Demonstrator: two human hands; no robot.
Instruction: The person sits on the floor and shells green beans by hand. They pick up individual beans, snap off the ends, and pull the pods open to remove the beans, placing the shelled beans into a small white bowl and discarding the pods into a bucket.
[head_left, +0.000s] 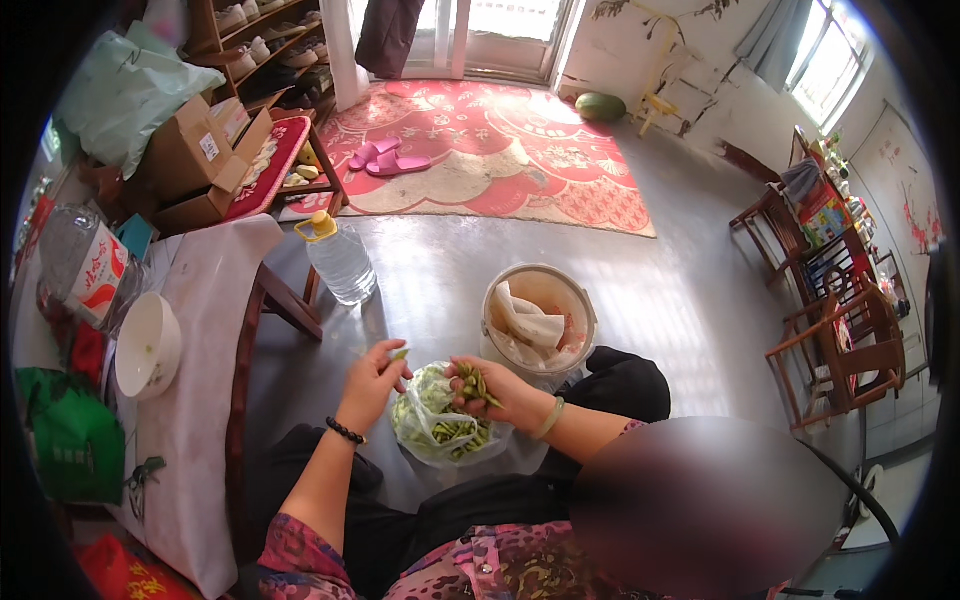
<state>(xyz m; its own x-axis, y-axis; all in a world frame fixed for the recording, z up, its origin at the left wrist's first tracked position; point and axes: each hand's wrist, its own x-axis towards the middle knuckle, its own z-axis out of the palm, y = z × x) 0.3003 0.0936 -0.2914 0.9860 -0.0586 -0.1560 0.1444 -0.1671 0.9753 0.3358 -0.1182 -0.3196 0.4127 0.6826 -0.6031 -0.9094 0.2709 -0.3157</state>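
Note:
My left hand (372, 384) holds a small green pod piece (402, 355) between thumb and fingertips, left of and above a clear plastic bag (420, 442). Green bean pods (459, 436) fill that bag, which stands on the floor between my legs. My right hand (491, 391) is closed around a bunch of pods (472, 384) over the bag's right side. Just behind it stands a round bucket (489, 341) with crumpled, pale bag material (531, 324) inside. A white bowl (148, 346) sits on the covered table at the left, with a small green bit in it.
A large clear bottle with a yellow cap (341, 259) stands on the floor beside the wooden table (202, 300). Pink slippers (397, 163) lie on a red patterned rug (517, 169). A big green melon (601, 108) rests near the wall. Wooden chairs (844, 337) stand at the right.

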